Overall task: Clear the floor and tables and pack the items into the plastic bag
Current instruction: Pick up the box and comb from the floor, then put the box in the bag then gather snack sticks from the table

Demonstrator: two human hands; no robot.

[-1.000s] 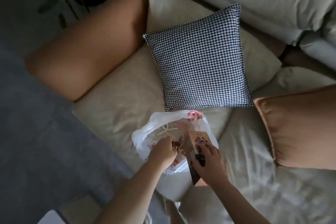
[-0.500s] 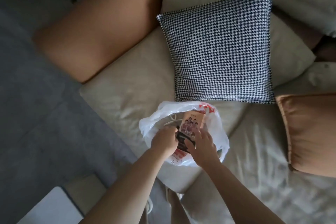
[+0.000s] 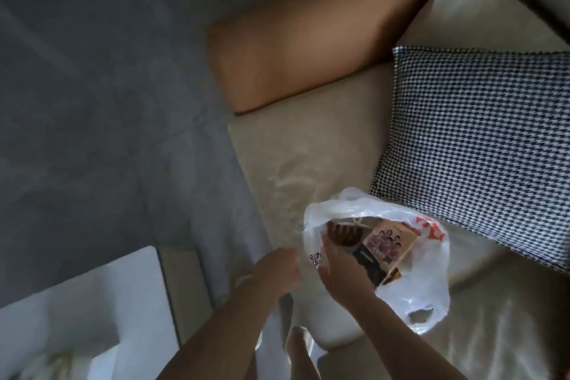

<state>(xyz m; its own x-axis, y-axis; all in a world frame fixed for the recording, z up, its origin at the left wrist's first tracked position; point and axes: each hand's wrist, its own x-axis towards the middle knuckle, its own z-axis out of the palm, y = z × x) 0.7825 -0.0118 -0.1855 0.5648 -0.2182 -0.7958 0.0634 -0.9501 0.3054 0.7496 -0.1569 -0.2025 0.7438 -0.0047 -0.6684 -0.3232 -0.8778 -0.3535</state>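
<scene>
A white plastic bag (image 3: 413,293) with red print lies open on the beige sofa seat (image 3: 308,148). Inside it lie a tan booklet (image 3: 390,241) with a picture of people and a brown hair claw (image 3: 340,233). My right hand (image 3: 342,268) rests at the bag's near rim, its fingers spread over the opening and off the booklet. My left hand (image 3: 274,271) is blurred, just left of the bag and apart from it, with its fingers curled and nothing visible in them.
A black-and-white houndstooth cushion (image 3: 481,148) lies right behind the bag. The sofa's tan arm (image 3: 308,40) runs across the top. Grey carpet (image 3: 92,102) fills the left. A white table corner (image 3: 77,302) stands at the lower left.
The booklet has gone from my right hand into the bag. My left hand has come off the bag's rim and moved left. The view has swung left toward the carpet and table.
</scene>
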